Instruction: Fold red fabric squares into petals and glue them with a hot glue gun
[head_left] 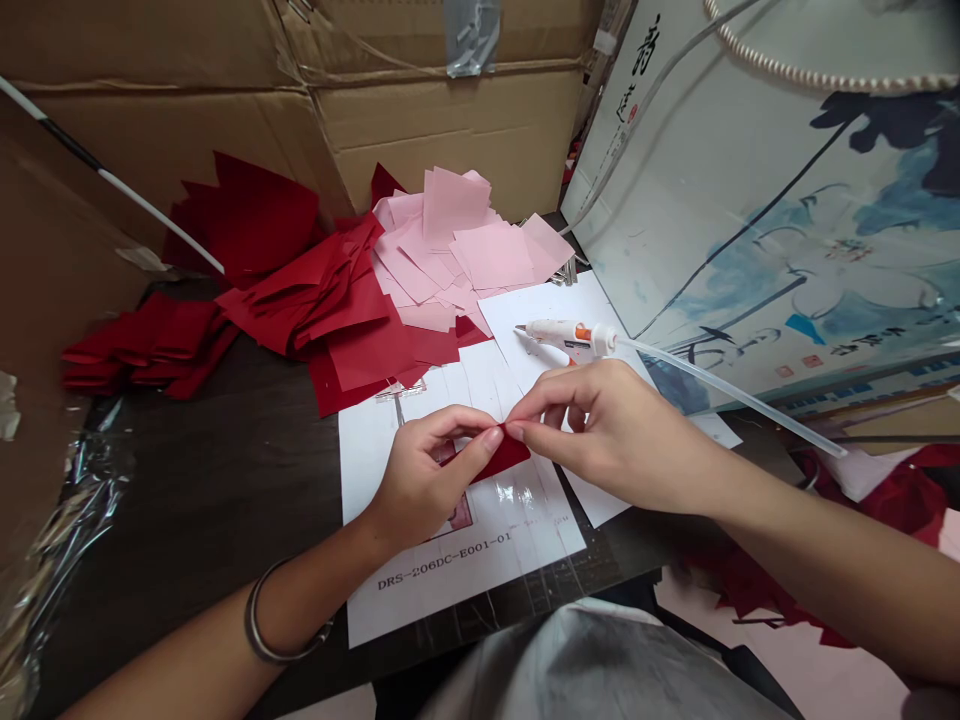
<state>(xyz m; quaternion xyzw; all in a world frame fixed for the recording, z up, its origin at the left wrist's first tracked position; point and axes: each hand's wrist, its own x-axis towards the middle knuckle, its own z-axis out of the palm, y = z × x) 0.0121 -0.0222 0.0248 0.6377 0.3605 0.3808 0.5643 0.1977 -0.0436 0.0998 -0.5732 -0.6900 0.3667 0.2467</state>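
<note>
Over a printed white sheet [450,590], a small red piece [504,456] is held between both hands. My left hand [442,460] pinches its upper edge with thumb and forefinger. My right hand [585,425] pinches the same edge just beside, the fingertips of both hands nearly touching. Part of a dark pink shape on the sheet shows beneath my left hand. Beyond my right hand a white glue gun [574,336] lies on another white sheet [510,305], its nozzle pointing left and a clear glue stick [735,395] sticking out behind.
Red pieces [322,290] and pink pieces [442,250] lie heaped at the back. Folded red pieces [165,340] lie at the left of the dark table [225,480]. Cardboard [450,130] stands behind, a painted white panel [750,220] at the right. More red scraps are lower right.
</note>
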